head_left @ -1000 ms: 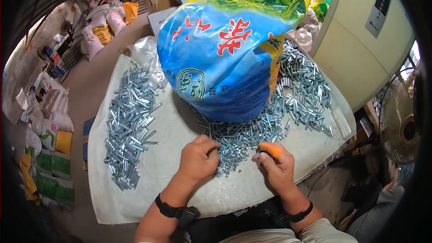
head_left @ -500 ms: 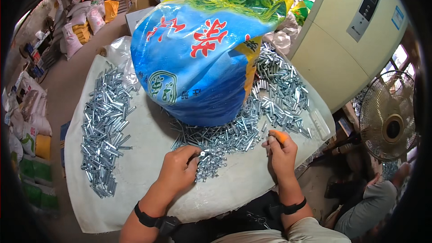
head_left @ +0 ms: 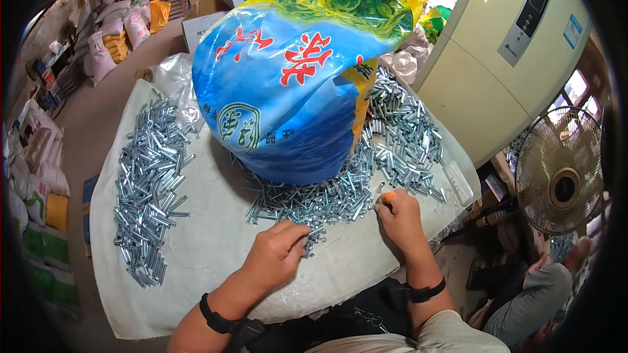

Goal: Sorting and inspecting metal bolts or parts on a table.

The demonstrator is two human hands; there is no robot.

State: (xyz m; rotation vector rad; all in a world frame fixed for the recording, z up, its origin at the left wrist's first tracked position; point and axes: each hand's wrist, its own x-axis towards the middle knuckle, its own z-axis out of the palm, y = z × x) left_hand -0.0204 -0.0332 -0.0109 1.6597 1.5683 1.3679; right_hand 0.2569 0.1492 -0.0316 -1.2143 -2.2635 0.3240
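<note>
My left hand (head_left: pixel 276 253) is at the near edge of the metal heap, thumb and fingers pinched together. Its fingertips touch small shiny metal pieces (head_left: pixel 315 236); whatever lies between them is hidden. To the right, my right hand (head_left: pixel 400 221) is closed just above the cloth, near the heap's edge. Something orange (head_left: pixel 388 197) shows at its index finger; I cannot tell whether it is a finger cover or a handle. Beyond both hands spreads a heap of silvery metal rods or tubes (head_left: pixel 347 193), partly under a big blue printed sack (head_left: pixel 281 111).
Another long pile of metal rods (head_left: pixel 149 189) lies on the left of the pale cloth-covered table (head_left: pixel 216 242). A cream appliance (head_left: pixel 487 59) stands at the right, with a fan (head_left: pixel 564 186) beside it. A seated person's leg (head_left: pixel 536 301) is at lower right. Filled sacks (head_left: pixel 118 33) stand far left.
My left hand has moved right and slightly nearer, over the small metal pieces. The right hand has shifted slightly left and turned, so less of the orange thing shows. The view has shifted slightly.
</note>
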